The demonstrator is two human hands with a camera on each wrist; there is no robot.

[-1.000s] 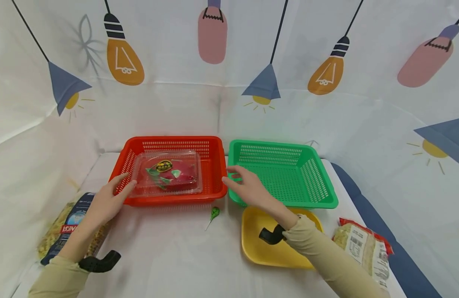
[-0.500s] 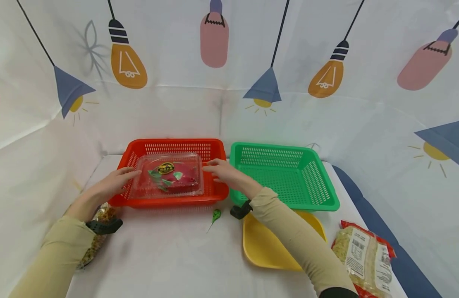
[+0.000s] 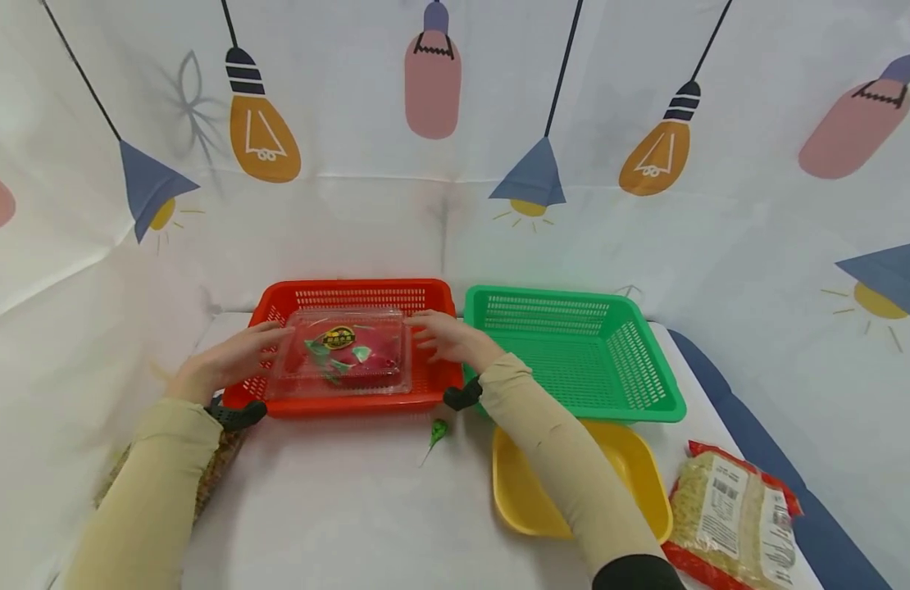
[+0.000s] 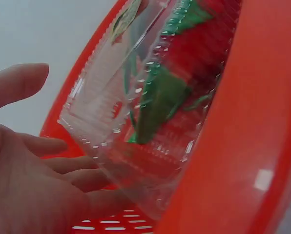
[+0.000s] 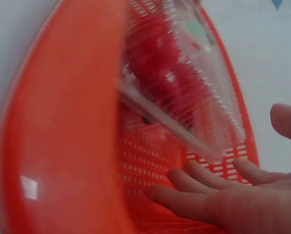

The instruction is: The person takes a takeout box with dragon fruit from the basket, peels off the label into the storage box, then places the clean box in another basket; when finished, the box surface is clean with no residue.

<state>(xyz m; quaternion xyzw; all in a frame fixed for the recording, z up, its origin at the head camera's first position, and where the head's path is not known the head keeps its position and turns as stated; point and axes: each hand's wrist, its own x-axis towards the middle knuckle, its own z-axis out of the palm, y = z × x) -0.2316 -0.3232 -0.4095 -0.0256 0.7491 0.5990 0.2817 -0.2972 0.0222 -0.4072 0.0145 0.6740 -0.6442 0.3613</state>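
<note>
Both hands down in the red basket (image 3: 429, 392) at the back of the desk, one either side of the clear fruit box (image 3: 342, 360). Left hand (image 3: 229, 360) spread wide, fingers straight, at the box's left end; the wrist view shows them just under that edge. Right hand (image 3: 449, 338) likewise loose and open at the right end, fingers reaching beneath the lid rim. Box sitting inside the basket. Green basket (image 3: 647, 385) just beside, to the right.

Left hand (image 3: 229, 365), right hand (image 3: 451, 340): fingers extended.
</note>
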